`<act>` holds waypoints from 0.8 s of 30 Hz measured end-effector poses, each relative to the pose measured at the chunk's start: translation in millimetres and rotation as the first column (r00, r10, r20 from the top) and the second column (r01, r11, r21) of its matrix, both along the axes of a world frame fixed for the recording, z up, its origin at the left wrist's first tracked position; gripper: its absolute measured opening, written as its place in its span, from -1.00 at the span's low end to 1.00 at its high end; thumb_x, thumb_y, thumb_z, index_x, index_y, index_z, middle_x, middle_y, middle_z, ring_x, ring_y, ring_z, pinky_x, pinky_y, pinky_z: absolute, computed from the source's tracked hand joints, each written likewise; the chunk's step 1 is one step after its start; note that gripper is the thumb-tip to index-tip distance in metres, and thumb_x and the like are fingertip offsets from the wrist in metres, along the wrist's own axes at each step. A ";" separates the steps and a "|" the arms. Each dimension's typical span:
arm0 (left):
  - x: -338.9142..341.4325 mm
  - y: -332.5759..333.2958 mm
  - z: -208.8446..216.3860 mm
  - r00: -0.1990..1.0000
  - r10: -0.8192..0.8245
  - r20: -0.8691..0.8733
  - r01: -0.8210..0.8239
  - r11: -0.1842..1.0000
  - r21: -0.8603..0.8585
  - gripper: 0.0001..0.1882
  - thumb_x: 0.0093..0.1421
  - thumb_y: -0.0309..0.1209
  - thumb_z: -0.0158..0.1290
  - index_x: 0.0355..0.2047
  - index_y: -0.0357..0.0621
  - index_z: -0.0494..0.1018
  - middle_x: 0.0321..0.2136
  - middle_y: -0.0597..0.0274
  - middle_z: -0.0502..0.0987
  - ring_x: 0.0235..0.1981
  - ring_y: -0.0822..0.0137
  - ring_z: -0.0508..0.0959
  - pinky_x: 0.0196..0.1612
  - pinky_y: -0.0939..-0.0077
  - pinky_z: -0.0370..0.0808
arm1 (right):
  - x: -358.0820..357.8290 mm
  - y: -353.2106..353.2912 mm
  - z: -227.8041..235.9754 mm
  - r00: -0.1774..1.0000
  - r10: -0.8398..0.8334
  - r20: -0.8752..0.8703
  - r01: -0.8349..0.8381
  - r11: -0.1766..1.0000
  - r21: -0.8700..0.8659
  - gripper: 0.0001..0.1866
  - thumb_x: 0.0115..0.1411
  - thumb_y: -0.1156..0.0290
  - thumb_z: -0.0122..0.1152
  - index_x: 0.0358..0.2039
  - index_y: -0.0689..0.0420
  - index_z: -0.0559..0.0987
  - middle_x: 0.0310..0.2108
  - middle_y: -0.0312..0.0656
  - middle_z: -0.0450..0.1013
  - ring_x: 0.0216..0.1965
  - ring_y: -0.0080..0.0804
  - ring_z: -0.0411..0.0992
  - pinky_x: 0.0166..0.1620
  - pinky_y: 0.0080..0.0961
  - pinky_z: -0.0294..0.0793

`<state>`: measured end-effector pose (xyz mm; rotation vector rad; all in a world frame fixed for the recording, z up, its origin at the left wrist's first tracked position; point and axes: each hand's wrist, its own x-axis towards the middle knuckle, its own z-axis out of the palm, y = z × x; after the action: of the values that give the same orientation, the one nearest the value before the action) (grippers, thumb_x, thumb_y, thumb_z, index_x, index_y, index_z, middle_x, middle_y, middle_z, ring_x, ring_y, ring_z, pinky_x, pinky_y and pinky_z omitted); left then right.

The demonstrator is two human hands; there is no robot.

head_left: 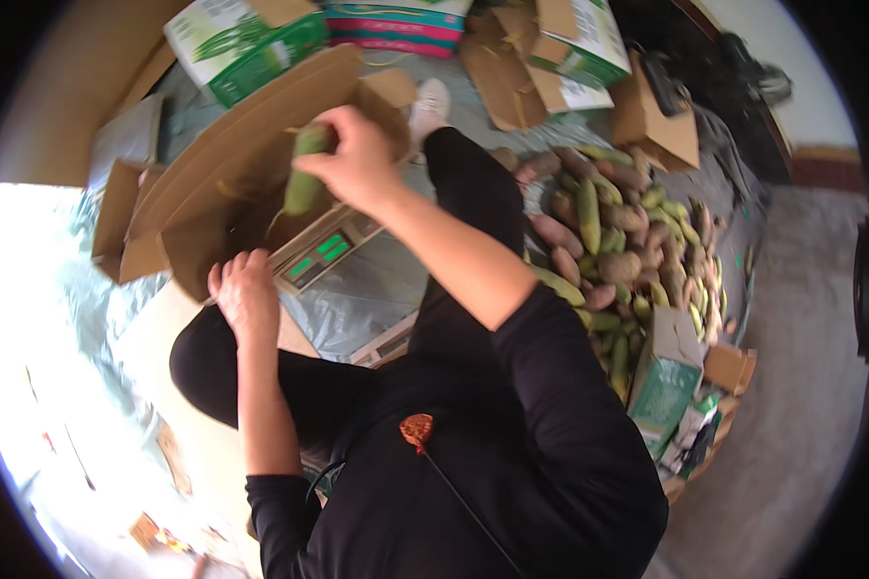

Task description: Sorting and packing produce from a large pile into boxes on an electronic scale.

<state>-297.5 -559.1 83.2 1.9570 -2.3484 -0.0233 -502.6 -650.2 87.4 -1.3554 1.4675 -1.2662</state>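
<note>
My right hand (pixel 359 166) grips a thick green cucumber (pixel 305 179), held tilted over an open brown cardboard box (pixel 251 121). My left hand (pixel 248 288) has its fingers bent over the near edge of that box. Right beside the box, on my side, is a scale with a lit green display (pixel 320 258); part of it is hidden behind the box. The shadowed inside of the box does not show clearly.
To my right lies a large pile of green cucumbers and brownish-pink sweet potatoes (pixel 619 267). Near it stands a green and white carton (pixel 666 378). Beyond the open box are another green carton (pixel 247 46) and a pink and teal box (pixel 397 27). Grey plastic sheeting (pixel 367 309) covers the floor.
</note>
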 end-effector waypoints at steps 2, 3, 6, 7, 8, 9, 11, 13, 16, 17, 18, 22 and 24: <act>-2.4 0.2 3.1 1.000 0.007 0.012 -0.007 1.000 0.000 -0.88 0.07 -0.42 0.06 -0.34 -0.03 0.47 -0.38 0.25 0.50 -0.21 0.19 0.48 0.10 0.11 0.23 | 7.0 1.1 -11.9 0.986 -0.090 -0.143 0.099 0.993 0.057 -0.56 -0.21 0.37 0.43 -0.27 0.16 0.49 -0.23 -0.03 0.41 -0.17 -0.13 0.40 -0.14 -0.28 0.40; -3.9 0.1 3.3 1.000 0.006 0.021 -0.006 1.000 0.015 -0.88 0.07 -0.42 0.06 -0.33 -0.03 0.47 -0.38 0.25 0.50 -0.21 0.19 0.48 0.09 0.11 0.23 | 6.3 3.8 -9.7 0.936 -0.082 -0.343 0.096 0.995 0.024 -0.56 -0.18 0.40 0.41 -0.23 0.15 0.48 -0.19 -0.06 0.40 -0.12 -0.09 0.36 -0.10 -0.23 0.37; -4.1 -0.8 3.4 1.000 0.009 0.022 -0.010 0.999 0.034 -0.87 0.08 -0.43 0.05 -0.33 -0.03 0.47 -0.38 0.22 0.50 -0.22 0.17 0.48 0.08 0.12 0.25 | -5.6 16.0 14.0 0.815 -0.070 -0.575 0.000 0.993 -0.121 -0.56 -0.15 0.41 0.39 -0.19 0.07 0.51 -0.13 -0.18 0.38 -0.03 -0.15 0.30 -0.07 -0.19 0.32; -4.7 -1.1 4.7 1.000 0.013 0.002 -0.013 0.998 0.065 -0.87 0.07 -0.43 0.05 -0.32 -0.04 0.47 -0.38 0.21 0.50 -0.23 0.15 0.49 0.07 0.13 0.25 | -12.1 19.0 17.5 0.838 -0.047 -0.544 -0.024 0.992 -0.123 -0.59 -0.15 0.40 0.38 -0.21 0.07 0.52 -0.16 -0.19 0.40 -0.06 -0.16 0.33 -0.08 -0.20 0.33; -6.9 -1.0 3.0 1.000 -0.006 0.001 0.006 0.998 0.069 -0.87 0.07 -0.43 0.05 -0.32 -0.04 0.47 -0.38 0.21 0.50 -0.23 0.15 0.49 0.07 0.13 0.25 | -20.0 22.6 21.1 0.858 -0.024 -0.512 -0.047 0.991 -0.126 -0.62 -0.15 0.39 0.38 -0.24 0.06 0.54 -0.18 -0.21 0.42 -0.09 -0.17 0.36 -0.09 -0.20 0.34; -9.8 -0.9 0.6 0.999 -0.035 0.000 0.035 0.999 0.036 -0.87 0.07 -0.43 0.05 -0.32 -0.04 0.47 -0.38 0.21 0.50 -0.24 0.14 0.49 0.07 0.14 0.25 | -32.5 26.2 24.6 0.865 -0.054 -0.500 -0.040 0.984 -0.176 -0.65 -0.14 0.38 0.37 -0.27 0.07 0.55 -0.21 -0.21 0.44 -0.13 -0.16 0.38 -0.11 -0.21 0.36; -5.5 0.1 -3.2 0.999 -0.039 -0.011 0.039 0.999 0.005 -0.86 0.07 -0.44 0.05 -0.31 -0.04 0.46 -0.38 0.21 0.50 -0.24 0.13 0.48 0.07 0.14 0.25 | -64.1 34.2 36.1 0.883 -0.141 -0.447 -0.009 0.949 -0.316 -0.72 -0.11 0.38 0.34 -0.33 0.09 0.56 -0.29 -0.16 0.48 -0.19 -0.12 0.42 -0.14 -0.24 0.41; -7.7 1.2 -3.8 0.998 -0.062 0.004 0.062 0.998 -0.003 -0.86 0.07 -0.44 0.05 -0.31 -0.04 0.46 -0.38 0.21 0.50 -0.24 0.14 0.48 0.07 0.15 0.26 | -109.1 47.5 43.2 0.830 -0.251 -0.499 0.097 0.944 -0.314 -0.74 -0.08 0.38 0.30 -0.31 0.09 0.56 -0.30 -0.14 0.50 -0.19 -0.10 0.43 -0.14 -0.27 0.42; -9.7 -0.1 -2.5 0.997 -0.075 0.035 0.075 0.997 0.013 -0.86 0.08 -0.44 0.05 -0.31 -0.05 0.46 -0.38 0.23 0.50 -0.25 0.17 0.49 0.06 0.19 0.26 | -193.1 76.1 26.4 0.745 -0.311 -0.590 0.251 0.950 -0.185 -0.72 -0.04 0.32 0.28 -0.26 0.05 0.57 -0.20 -0.12 0.48 -0.11 -0.13 0.42 -0.07 -0.25 0.41; -8.2 -0.9 -3.9 0.996 -0.081 0.034 0.081 0.997 -0.001 -0.87 0.08 -0.43 0.05 -0.31 -0.06 0.46 -0.38 0.24 0.50 -0.25 0.17 0.49 0.06 0.20 0.26 | -219.0 89.1 12.0 0.698 -0.336 -0.633 0.330 0.935 -0.132 -0.71 -0.01 0.29 0.26 -0.24 0.03 0.56 -0.19 -0.11 0.47 -0.09 -0.13 0.41 -0.05 -0.27 0.40; -5.5 -1.2 -5.6 0.996 -0.083 0.035 0.083 0.996 -0.015 -0.87 0.08 -0.42 0.04 -0.31 -0.06 0.46 -0.38 0.24 0.51 -0.25 0.18 0.49 0.05 0.21 0.26 | -241.8 103.6 0.0 0.679 -0.325 -0.659 0.403 0.914 -0.035 -0.73 0.02 0.28 0.23 -0.23 0.03 0.56 -0.19 -0.13 0.47 -0.08 -0.13 0.40 -0.03 -0.28 0.40; -6.6 -1.2 -6.6 0.996 -0.093 0.007 0.093 0.996 0.002 -0.87 0.10 -0.43 0.02 -0.31 -0.09 0.45 -0.40 0.22 0.51 -0.26 0.17 0.49 0.05 0.23 0.26 | -312.1 181.2 -68.2 0.596 -0.250 -0.763 0.582 0.789 0.196 -0.70 -0.02 0.36 0.24 -0.22 0.12 0.55 -0.25 -0.08 0.51 -0.18 -0.15 0.47 -0.13 -0.35 0.44; -6.8 -1.5 -7.1 0.994 -0.108 0.002 0.108 0.994 -0.002 -0.88 0.10 -0.43 0.02 -0.32 -0.09 0.45 -0.41 0.21 0.50 -0.26 0.16 0.48 0.04 0.23 0.26 | -321.4 216.0 -97.6 0.580 -0.149 -0.801 0.642 0.688 0.338 -0.68 -0.05 0.34 0.27 -0.22 0.07 0.55 -0.21 -0.11 0.49 -0.12 -0.12 0.44 -0.10 -0.29 0.43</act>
<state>-304.2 -560.7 76.1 1.8273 -2.4516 -0.0259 -824.0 -434.2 -10.1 -1.0950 2.6246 -0.3272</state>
